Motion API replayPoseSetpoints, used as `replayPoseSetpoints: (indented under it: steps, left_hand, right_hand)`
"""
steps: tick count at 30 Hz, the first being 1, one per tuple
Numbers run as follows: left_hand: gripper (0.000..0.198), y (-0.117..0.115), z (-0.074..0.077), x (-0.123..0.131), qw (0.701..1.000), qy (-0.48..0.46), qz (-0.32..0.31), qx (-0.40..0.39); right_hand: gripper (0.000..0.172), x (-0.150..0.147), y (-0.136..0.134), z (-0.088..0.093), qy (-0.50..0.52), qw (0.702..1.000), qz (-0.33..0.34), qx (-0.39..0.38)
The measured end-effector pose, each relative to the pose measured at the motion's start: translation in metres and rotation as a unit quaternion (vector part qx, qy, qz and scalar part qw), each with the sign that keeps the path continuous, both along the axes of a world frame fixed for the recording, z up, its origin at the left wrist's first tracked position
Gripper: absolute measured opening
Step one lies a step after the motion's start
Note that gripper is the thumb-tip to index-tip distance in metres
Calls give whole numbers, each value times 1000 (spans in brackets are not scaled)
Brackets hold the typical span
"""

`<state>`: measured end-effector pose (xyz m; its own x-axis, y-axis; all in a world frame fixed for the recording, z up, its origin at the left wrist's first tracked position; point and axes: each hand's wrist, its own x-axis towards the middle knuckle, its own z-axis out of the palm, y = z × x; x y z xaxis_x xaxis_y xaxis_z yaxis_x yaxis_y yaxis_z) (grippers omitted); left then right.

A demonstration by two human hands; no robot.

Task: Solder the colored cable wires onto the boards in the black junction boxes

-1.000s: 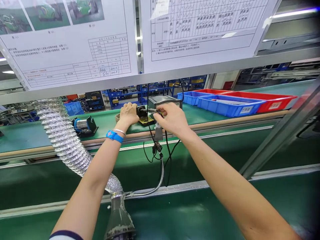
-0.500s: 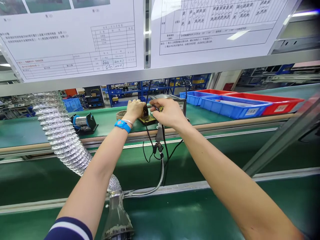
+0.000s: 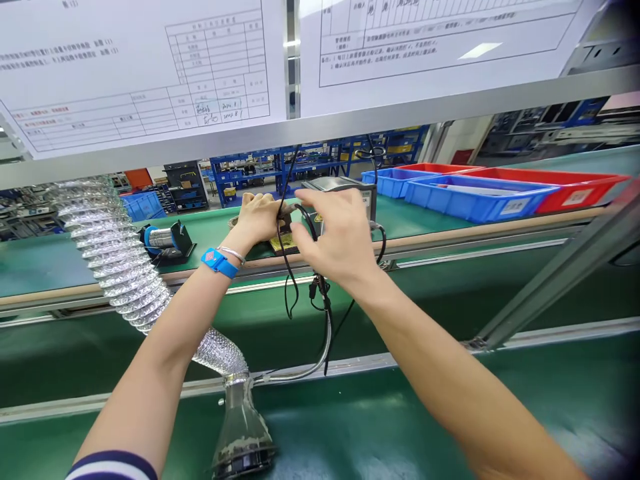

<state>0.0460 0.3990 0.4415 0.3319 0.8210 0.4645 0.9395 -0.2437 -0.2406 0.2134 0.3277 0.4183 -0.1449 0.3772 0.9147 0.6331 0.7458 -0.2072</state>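
Observation:
My left hand, with a blue wrist strap and a bracelet, is closed at the bench's far edge. What its fingers hold is hidden. A grey cable end shows beside those fingers, and a black cable curves from it towards my right hand. My right hand has thumb and fingers spread apart around the cable's side, with no grip visible. Below the hands lies a yellow and black base, partly covered. Behind my right hand stands a grey box-shaped device.
A silver flexible duct runs down the left to a clear hood. A wire spool on a holder stands left. Blue bins and red bins stand right. Paper sheets hang overhead.
My right hand has spread its fingers, which were pinched at the grey cable end. My left hand and its strap have shifted slightly left. The whole view has tilted a little.

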Motion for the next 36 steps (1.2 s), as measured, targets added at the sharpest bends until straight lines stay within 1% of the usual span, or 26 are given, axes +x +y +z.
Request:
replayPoseSetpoints:
  steps: [2,3,5,8,11,13,14,16,18,21,23,24,26,31,36]
  left_hand:
    - [25,-6,-1,0,1000,-4,-15,-2]
    - [26,-8,-2,-1,1000,-8,-22,-3]
    - [29,-10,-3,-2,999,-17,-32,-5]
    - [31,-10,-7,-6,998,-33,-44,1]
    - [39,-13,-10,-13,997,-52,-61,21]
    - [43,-19,-14,-18,994,-72,-69,43]
    - [43,-23,-17,-20,992,-85,-71,56]
    - [39,-31,-25,-23,987,-119,-70,84]
    - [32,-39,-35,-24,979,-157,-65,110]
    - [22,-45,-51,-21,969,-202,-65,123]
    - [15,-46,-60,-19,965,-223,-72,121]
    - [14,-46,-63,-19,962,-232,-78,120]
    - [14,-45,-68,-21,958,-246,-90,120]
    - [18,-41,-73,-29,948,-262,-99,150]
    - [24,-48,-65,-30,930,-297,-102,192]
  right_hand:
    - [32,4,-10,-9,53,997,6,48]
    - [31,6,-12,-14,80,995,13,55]
    - [27,8,-12,-23,121,992,28,34]
    - [22,12,-4,-33,133,991,26,-20]
    - [19,26,8,-38,136,990,1,-29]
    - [17,42,19,-37,146,989,-33,-21]
    - [17,50,27,-35,136,989,-62,-20]
    - [21,65,46,-28,80,989,-122,-29]
    - [30,73,69,-20,5,987,-154,-50]
    - [54,72,100,-10,-74,983,-142,-90]
    - [69,67,112,-6,-121,977,-133,-117]
    - [74,64,116,-6,-140,973,-130,-127]
    - [76,60,120,-7,-163,968,-130,-137]
    - [70,55,120,-8,-180,965,-146,-124]
    - [71,52,102,3,-211,954,-178,-114]
